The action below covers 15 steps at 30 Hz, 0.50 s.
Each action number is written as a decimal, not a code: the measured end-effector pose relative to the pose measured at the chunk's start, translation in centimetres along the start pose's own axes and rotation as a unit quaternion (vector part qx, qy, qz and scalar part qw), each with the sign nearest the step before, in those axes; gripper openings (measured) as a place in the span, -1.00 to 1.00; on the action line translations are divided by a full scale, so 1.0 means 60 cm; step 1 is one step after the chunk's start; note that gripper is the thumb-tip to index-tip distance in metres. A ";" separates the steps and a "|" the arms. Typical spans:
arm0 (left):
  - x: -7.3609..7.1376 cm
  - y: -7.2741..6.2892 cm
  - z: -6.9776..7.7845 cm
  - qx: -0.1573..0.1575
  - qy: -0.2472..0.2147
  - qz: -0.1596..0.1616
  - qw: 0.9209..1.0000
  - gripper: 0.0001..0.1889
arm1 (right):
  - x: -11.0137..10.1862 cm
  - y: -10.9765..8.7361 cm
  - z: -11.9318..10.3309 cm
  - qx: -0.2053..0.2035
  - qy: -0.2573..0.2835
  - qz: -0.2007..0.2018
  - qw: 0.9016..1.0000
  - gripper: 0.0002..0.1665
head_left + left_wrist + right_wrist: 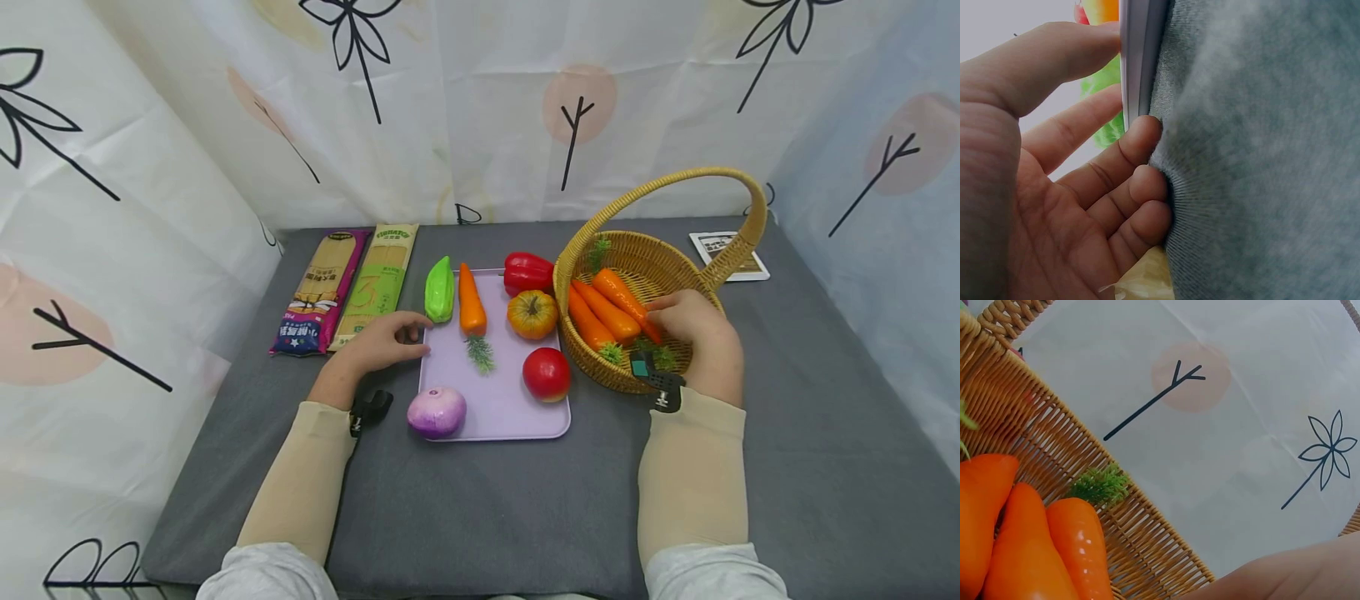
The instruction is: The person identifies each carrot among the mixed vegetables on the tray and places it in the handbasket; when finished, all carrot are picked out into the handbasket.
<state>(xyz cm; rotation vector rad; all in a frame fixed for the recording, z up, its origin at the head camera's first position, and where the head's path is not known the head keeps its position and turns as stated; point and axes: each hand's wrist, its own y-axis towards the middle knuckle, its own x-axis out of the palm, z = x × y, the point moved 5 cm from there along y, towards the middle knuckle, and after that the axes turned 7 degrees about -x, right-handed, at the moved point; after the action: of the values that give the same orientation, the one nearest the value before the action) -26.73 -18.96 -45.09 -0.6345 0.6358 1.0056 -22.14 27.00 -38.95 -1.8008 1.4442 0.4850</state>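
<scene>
My left hand (392, 340) is at the left rim of the lilac tray (501, 422); in the left wrist view, thumb and fingertips touch the tray's edge (1141, 69). My right hand (693, 329) reaches into the wicker basket (660, 250), its curled fingers holding the rightmost carrot (621, 298), the thumb hidden. More carrots (591, 318) lie beside it. On the tray are a green pepper (439, 290), a single carrot (471, 304), a small pumpkin (532, 314), a tomato (547, 374) and a purple onion (437, 412). A red bell pepper (527, 273) is at its far right corner.
A purple food packet (318, 292) and a green noodle packet (378, 279) lie left of the tray. Behind the basket's right side is a white-framed card (731, 254). The tall basket handle (675, 177) arches over the basket. Patterned cloth (487, 125) hangs behind the grey table (510, 517).
</scene>
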 end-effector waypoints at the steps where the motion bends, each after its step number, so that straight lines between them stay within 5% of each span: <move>1: 0.000 0.000 0.000 0.000 0.000 0.000 1.000 -0.53 | -0.001 -0.001 0.000 0.000 0.000 0.001 1.000 -0.42; 15: 0.001 -0.001 0.004 -0.005 0.000 0.000 1.000 -0.55 | -0.027 -0.038 -0.039 -0.038 -0.009 0.042 0.998 -0.37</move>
<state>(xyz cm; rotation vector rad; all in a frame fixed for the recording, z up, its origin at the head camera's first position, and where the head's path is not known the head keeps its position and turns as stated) -26.63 -18.80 -44.97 -0.6445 0.6314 1.0095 -20.85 26.45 -35.60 -1.7961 1.5108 0.6055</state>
